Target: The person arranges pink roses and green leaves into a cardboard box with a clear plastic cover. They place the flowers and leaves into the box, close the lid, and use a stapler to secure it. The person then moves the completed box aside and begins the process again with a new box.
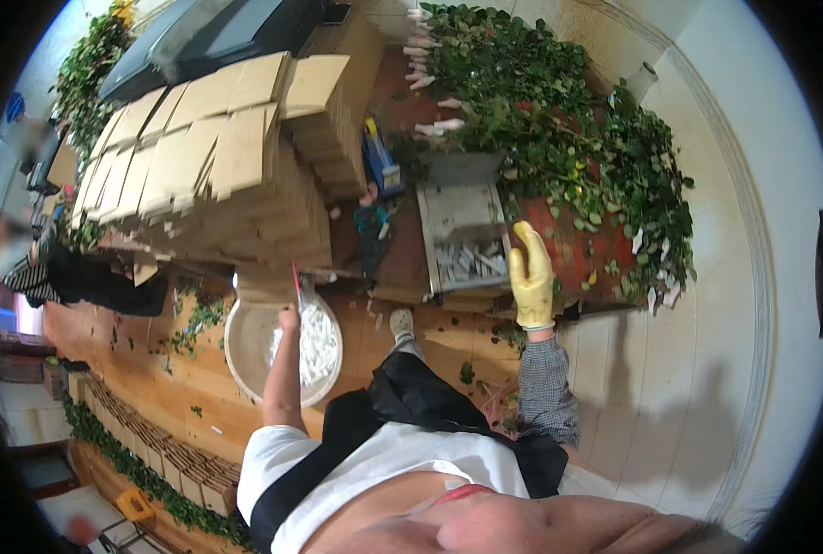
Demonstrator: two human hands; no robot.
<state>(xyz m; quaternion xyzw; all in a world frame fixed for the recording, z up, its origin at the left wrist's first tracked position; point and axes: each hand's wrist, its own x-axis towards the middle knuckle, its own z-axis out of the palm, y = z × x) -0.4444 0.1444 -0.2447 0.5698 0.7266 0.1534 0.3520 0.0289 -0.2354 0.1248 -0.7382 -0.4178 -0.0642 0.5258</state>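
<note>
My left hand (289,319) is bare and closed, held over a round white tub (237,365). A thin red stick-like thing (296,277) rises from its fingers; its kind is unclear. White tube-like pieces (317,346) are heaped in the tub. My right hand (532,284) wears a yellow glove, its thumb and bent fingers apart with nothing visible between them. It hovers by the right edge of an open grey metal box (448,212). Small white and grey tube-like pieces (472,262) lie in the box. A dark blur crosses the box near my fingertips.
Stacked cardboard boxes (199,129) stand at the left of the table. Leafy green stems (559,120), some with pale wrapped ends, cover the red tabletop (559,242). A blue and yellow box (381,162) stands between. Another person (33,277) is at the far left.
</note>
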